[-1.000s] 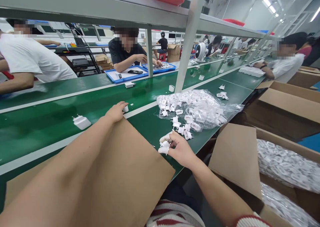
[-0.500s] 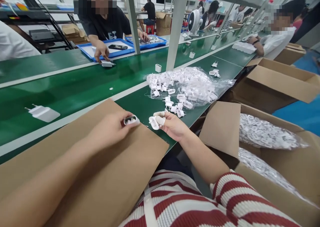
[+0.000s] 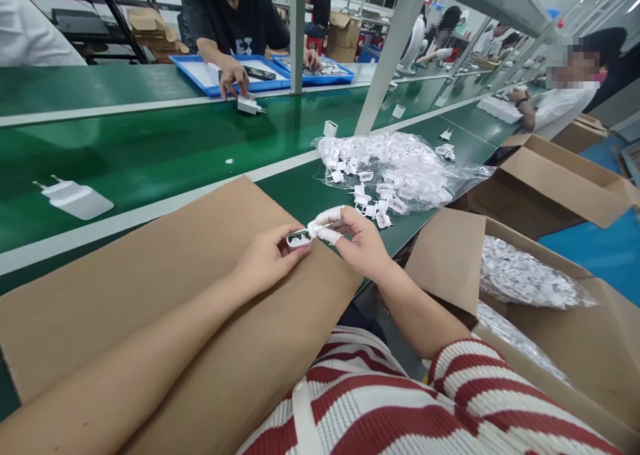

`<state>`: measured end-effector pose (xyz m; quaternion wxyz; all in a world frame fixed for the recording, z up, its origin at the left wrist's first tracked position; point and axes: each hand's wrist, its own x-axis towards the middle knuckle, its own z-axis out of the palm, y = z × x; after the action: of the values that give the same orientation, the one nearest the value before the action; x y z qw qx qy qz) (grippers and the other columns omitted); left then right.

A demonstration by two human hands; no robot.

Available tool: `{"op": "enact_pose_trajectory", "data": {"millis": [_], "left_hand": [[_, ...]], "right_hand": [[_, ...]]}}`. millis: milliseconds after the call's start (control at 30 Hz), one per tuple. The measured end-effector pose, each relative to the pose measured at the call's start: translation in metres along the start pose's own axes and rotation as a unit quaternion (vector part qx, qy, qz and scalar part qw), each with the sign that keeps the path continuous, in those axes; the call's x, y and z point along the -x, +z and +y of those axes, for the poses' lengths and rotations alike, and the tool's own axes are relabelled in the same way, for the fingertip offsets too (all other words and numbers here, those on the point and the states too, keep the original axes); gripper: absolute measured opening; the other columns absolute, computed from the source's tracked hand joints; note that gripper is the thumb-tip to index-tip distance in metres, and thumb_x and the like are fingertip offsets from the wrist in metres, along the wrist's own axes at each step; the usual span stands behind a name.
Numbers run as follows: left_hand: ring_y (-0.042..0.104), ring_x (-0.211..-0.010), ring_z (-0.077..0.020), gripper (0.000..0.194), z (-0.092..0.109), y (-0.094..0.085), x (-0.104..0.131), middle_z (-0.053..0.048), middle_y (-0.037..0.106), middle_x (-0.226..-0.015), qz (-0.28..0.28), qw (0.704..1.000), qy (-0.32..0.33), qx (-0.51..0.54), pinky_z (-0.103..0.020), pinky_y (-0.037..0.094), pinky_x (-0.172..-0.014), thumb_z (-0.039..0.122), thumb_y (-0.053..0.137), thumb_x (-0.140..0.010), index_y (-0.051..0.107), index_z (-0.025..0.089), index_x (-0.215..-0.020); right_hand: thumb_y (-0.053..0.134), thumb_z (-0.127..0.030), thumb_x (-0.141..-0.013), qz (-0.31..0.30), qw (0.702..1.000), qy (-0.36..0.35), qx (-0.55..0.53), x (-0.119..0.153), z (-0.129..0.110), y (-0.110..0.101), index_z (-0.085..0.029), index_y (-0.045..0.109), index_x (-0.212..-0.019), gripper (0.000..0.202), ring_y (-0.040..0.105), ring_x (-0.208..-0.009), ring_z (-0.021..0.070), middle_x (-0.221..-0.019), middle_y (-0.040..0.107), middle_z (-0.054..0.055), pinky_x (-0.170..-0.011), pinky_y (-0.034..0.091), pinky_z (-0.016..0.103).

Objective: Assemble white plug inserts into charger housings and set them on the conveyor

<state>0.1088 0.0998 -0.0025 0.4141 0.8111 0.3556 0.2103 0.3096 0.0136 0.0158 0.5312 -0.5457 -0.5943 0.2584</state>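
Observation:
My left hand (image 3: pixel 270 255) is closed around a white charger housing (image 3: pixel 299 239), its open end facing me and some inner parts showing. Close beside it, my right hand (image 3: pixel 357 238), with white covers on thumb and finger, pinches a white plug cap (image 3: pixel 314 229) at the housing's right edge. Whether cap and housing touch I cannot tell. Both hands are over a brown cardboard sheet (image 3: pixel 190 261). Beyond my right hand, loose plug caps (image 3: pixel 370 208) lie in front of a clear plastic bag (image 3: pixel 400 155) full of such pieces.
A finished-looking white charger (image 3: pixel 77 198) lies on the green belt (image 3: pixel 165 148) at left. Across it, a person's hand (image 3: pixel 234 78) holds another charger near blue trays (image 3: pixel 195 75). Metal posts (image 3: pixel 395 55) rise beyond the bag. Open cardboard boxes (image 3: pixel 445 261) stand at right.
My hands have come together, bringing the plug cap up to the housing's edge. The view has shifted. Across the belt, the person's hand still holds a charger.

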Motion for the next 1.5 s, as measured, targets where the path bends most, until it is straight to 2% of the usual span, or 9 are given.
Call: {"op": "enact_pose_trajectory", "data": {"millis": [100, 267, 433, 633, 833, 1033, 1267, 1367, 1500], "left_hand": [[0.057, -0.067, -0.0163, 0.044, -0.003, 0.003, -0.001, -0.001, 0.069, -0.081, -0.003, 0.999, -0.016, 0.034, -0.026, 0.04, -0.058, 0.055, 0.074, -0.088, 0.074, 0.023, -0.117], [0.051, -0.063, -0.015, 0.042, -0.006, 0.006, -0.003, 0.0, 0.062, -0.073, 0.003, 0.999, -0.026, 0.046, -0.026, 0.035, -0.055, 0.055, 0.074, -0.086, 0.074, 0.02, -0.11], [0.05, -0.062, -0.0148, 0.04, -0.007, 0.006, -0.004, 0.0, 0.059, -0.07, 0.01, 0.998, -0.034, 0.056, -0.026, 0.033, -0.053, 0.055, 0.076, -0.084, 0.073, 0.019, -0.103], [0.052, -0.065, -0.0149, 0.044, -0.006, 0.005, -0.003, 0.0, 0.065, -0.078, 0.005, 0.997, -0.01, 0.08, -0.026, 0.039, -0.058, 0.054, 0.074, -0.086, 0.073, 0.02, -0.114], [0.053, -0.066, -0.0161, 0.04, -0.004, 0.004, -0.002, -0.001, 0.065, -0.077, 0.005, 0.998, -0.007, 0.062, -0.028, 0.039, -0.059, 0.055, 0.07, -0.089, 0.071, 0.017, -0.104], [0.058, -0.073, -0.0193, 0.028, -0.006, 0.004, 0.002, -0.004, 0.064, -0.081, 0.03, 0.995, 0.052, -0.076, -0.031, 0.04, -0.063, 0.045, 0.058, -0.094, 0.062, 0.018, -0.088], [0.064, -0.091, -0.0283, 0.033, -0.005, -0.001, 0.006, -0.01, 0.068, -0.095, 0.035, 0.963, 0.071, -0.258, -0.035, 0.041, -0.065, 0.047, 0.052, -0.101, 0.065, 0.018, -0.095], [0.066, -0.091, -0.0275, 0.035, -0.002, -0.004, 0.007, -0.009, 0.071, -0.098, 0.021, 0.975, 0.054, -0.217, -0.035, 0.046, -0.07, 0.052, 0.055, -0.1, 0.07, 0.02, -0.098], [0.069, -0.099, -0.0283, 0.04, -0.011, -0.02, -0.001, -0.006, 0.075, -0.111, 0.031, 0.994, 0.015, -0.105, -0.037, 0.051, -0.084, 0.06, 0.06, -0.097, 0.075, 0.026, -0.112]], "right_hand": [[0.071, -0.03, -0.091, -0.043, 0.996, -0.044, 0.061, -0.007, -0.003, 0.002, -0.025, 0.074, -0.1, 0.011, 0.063, -0.087, 0.0179, -0.1, 0.07, 0.004, -0.079, 0.056, 0.033], [0.063, -0.014, -0.086, -0.08, 0.984, -0.066, 0.146, -0.011, 0.001, 0.008, -0.024, 0.064, -0.132, 0.047, 0.064, -0.093, 0.0197, -0.117, 0.072, 0.006, -0.086, 0.056, 0.036], [0.058, -0.01, -0.087, -0.066, 0.979, -0.081, 0.177, -0.011, 0.003, 0.01, -0.025, 0.072, -0.117, 0.036, 0.067, -0.099, 0.022, -0.112, 0.076, 0.004, -0.091, 0.054, 0.038], [0.053, -0.007, -0.086, -0.097, 0.966, -0.113, 0.21, -0.012, 0.001, 0.012, -0.021, 0.069, -0.106, 0.029, 0.063, -0.098, 0.0237, -0.103, 0.074, 0.006, -0.089, 0.05, 0.037], [0.046, 0.001, -0.074, -0.128, 0.935, -0.174, 0.281, -0.018, 0.003, 0.018, -0.02, 0.062, -0.108, 0.043, 0.055, -0.086, 0.0245, -0.102, 0.07, 0.007, -0.079, 0.042, 0.035], [0.045, -0.001, -0.073, -0.102, 0.925, -0.17, 0.325, -0.012, 0.003, 0.026, -0.022, 0.057, -0.102, 0.038, 0.05, -0.079, 0.0246, -0.097, 0.066, 0.007, -0.073, 0.036, 0.034], [0.05, -0.005, -0.071, -0.069, 0.942, -0.145, 0.295, -0.01, 0.009, 0.031, -0.021, 0.06, -0.098, 0.033, 0.055, -0.081, 0.0248, -0.095, 0.069, 0.006, -0.074, 0.041, 0.034], [0.053, -0.007, -0.081, -0.078, 0.962, -0.114, 0.238, -0.008, 0.009, 0.026, -0.023, 0.064, -0.117, 0.04, 0.062, -0.092, 0.025, -0.109, 0.074, 0.006, -0.083, 0.048, 0.035], [0.054, -0.019, -0.099, -0.046, 0.972, -0.133, 0.187, 0.008, 0.013, 0.003, -0.025, 0.049, -0.149, 0.051, 0.062, -0.124, 0.0256, -0.141, 0.066, 0.009, -0.104, 0.048, 0.041]]}}
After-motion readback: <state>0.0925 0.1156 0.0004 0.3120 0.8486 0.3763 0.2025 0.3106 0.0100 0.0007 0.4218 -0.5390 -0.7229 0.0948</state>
